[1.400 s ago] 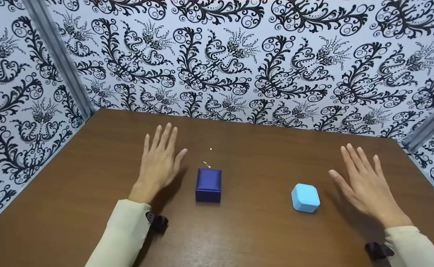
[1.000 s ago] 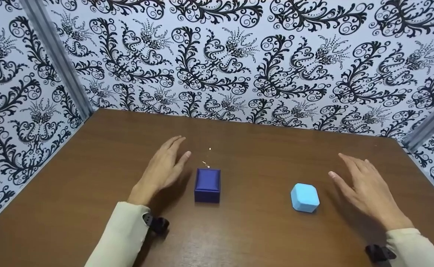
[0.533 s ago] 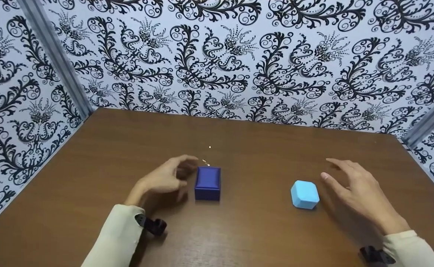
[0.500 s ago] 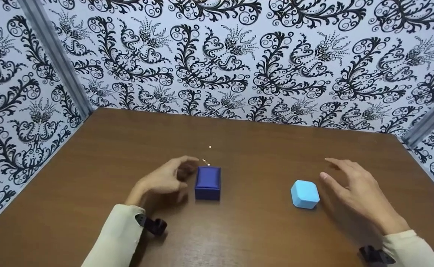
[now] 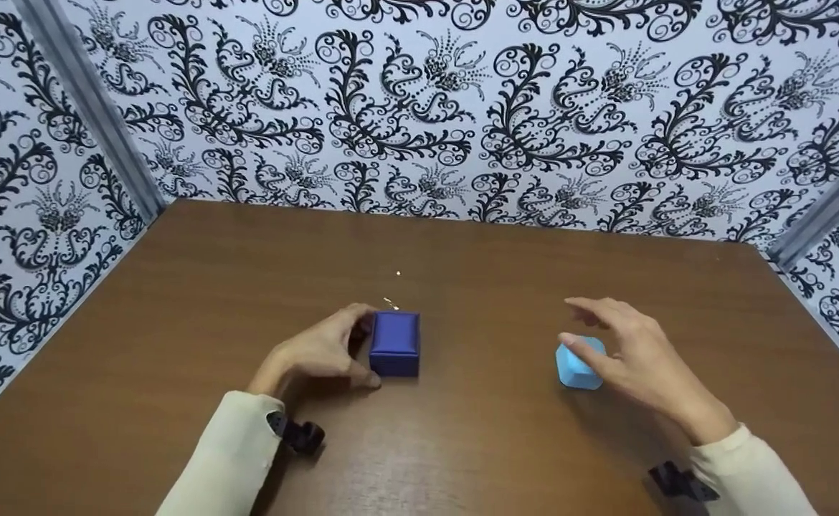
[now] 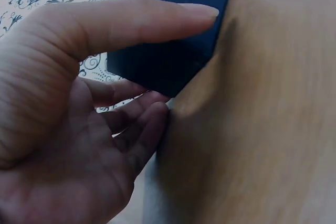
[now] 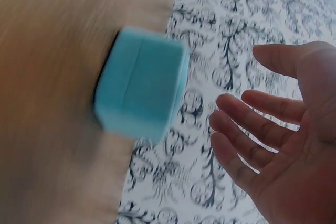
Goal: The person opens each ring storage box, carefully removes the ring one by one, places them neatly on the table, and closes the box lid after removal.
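Observation:
A dark blue jewellery box (image 5: pixel 395 342) with a padded lid stands closed on the table. My left hand (image 5: pixel 323 351) curves about its left side, thumb in front and fingers toward the back corner. The left wrist view has the thumb crossing the box (image 6: pixel 152 59); whether the fingers touch it, I cannot tell. Over on the right, my right hand (image 5: pixel 638 358) hovers beside a light blue ring box (image 5: pixel 576 371), partly hiding it from above. A gap separates that hand (image 7: pixel 289 135) from the box (image 7: pixel 142 85) in the right wrist view. Its fingers hold nothing.
Just behind the dark blue box lies a small, thin gold-coloured piece (image 5: pixel 391 304). A tiny shiny speck (image 5: pixel 399 273) sits farther back. The brown wooden table (image 5: pixel 491 430) ends at a black-and-white patterned wall (image 5: pixel 419 107), with grey posts (image 5: pixel 89 107) at the corners.
Both hands began stretched flat. The left has come in around the dark blue box, its fingers bending. The right has moved left over the light blue box. Both boxes stay put.

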The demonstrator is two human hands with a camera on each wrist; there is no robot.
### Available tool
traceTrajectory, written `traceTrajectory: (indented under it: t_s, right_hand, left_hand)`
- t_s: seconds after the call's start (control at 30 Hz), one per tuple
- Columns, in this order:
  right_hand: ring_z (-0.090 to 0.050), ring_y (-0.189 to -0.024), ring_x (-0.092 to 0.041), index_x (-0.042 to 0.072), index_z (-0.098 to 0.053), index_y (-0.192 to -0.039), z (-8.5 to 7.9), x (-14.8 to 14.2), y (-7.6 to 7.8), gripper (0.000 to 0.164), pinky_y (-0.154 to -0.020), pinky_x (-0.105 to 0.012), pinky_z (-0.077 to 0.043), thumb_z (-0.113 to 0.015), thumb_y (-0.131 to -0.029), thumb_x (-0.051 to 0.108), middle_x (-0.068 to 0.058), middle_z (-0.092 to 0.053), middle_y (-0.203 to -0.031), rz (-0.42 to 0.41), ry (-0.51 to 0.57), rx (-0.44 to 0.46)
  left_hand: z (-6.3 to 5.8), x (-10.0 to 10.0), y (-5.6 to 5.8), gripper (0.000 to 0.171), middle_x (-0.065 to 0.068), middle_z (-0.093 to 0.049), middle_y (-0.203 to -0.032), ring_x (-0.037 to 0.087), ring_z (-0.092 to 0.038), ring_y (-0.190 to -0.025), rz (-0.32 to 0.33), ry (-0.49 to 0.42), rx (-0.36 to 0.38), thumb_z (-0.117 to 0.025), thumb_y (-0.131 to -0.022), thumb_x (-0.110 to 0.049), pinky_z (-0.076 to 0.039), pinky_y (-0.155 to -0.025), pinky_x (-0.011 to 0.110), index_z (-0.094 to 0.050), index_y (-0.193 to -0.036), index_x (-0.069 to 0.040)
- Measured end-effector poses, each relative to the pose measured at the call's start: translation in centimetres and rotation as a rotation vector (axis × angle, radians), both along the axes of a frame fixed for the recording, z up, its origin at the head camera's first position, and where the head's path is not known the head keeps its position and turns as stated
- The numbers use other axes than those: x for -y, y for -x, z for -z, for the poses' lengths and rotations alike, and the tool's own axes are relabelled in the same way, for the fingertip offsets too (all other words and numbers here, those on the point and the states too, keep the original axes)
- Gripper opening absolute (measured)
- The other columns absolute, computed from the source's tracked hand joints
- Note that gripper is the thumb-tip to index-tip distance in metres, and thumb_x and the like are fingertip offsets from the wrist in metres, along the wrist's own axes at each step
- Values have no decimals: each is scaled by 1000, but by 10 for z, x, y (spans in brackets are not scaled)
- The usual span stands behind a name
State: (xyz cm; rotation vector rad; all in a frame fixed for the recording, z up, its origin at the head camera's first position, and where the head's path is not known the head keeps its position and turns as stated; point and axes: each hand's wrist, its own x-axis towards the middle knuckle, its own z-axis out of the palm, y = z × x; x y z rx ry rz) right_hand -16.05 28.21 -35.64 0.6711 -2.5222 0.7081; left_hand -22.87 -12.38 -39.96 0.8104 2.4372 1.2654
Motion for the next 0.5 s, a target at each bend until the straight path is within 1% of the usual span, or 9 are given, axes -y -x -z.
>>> traceTrajectory:
  t_s: [0.13,0.27,0.4,0.5]
  right_hand:
    - [-68,-98,-19,6,-67,-129,1,22,3,47,-87,-42,-54,-82,-87,19,0,-70,-108,-66,5,34]
    - [-65,-98,-18,6,-65,-130,4,46,5,50,-86,-42,-54,-82,-87,24,-2,-69,-108,-121,-20,42]
    - [-63,-98,-18,7,-64,-131,6,66,7,50,-85,-41,-53,-80,-89,27,-1,-66,-105,-174,-38,45]
    - [-62,-101,-19,8,-62,-134,7,78,10,54,-88,-41,-52,-80,-89,32,-1,-65,-108,-183,-49,97]
  left_hand:
    - [2,-2,0,73,11,-56,-115,28,-53,-108,-18,19,-27,-93,-63,-13,-43,-97,44,-52,-122,-1]
    - [3,-3,1,72,11,-55,-116,28,-52,-108,-29,33,-31,-92,-63,-10,-43,-97,44,-52,-122,-1]
    - [4,-3,2,73,9,-54,-116,28,-52,-110,-41,31,-13,-93,-63,-9,-42,-98,44,-52,-123,-2]
    - [7,-3,2,73,8,-54,-116,27,-51,-109,-49,23,3,-93,-62,-10,-41,-98,43,-53,-122,-4]
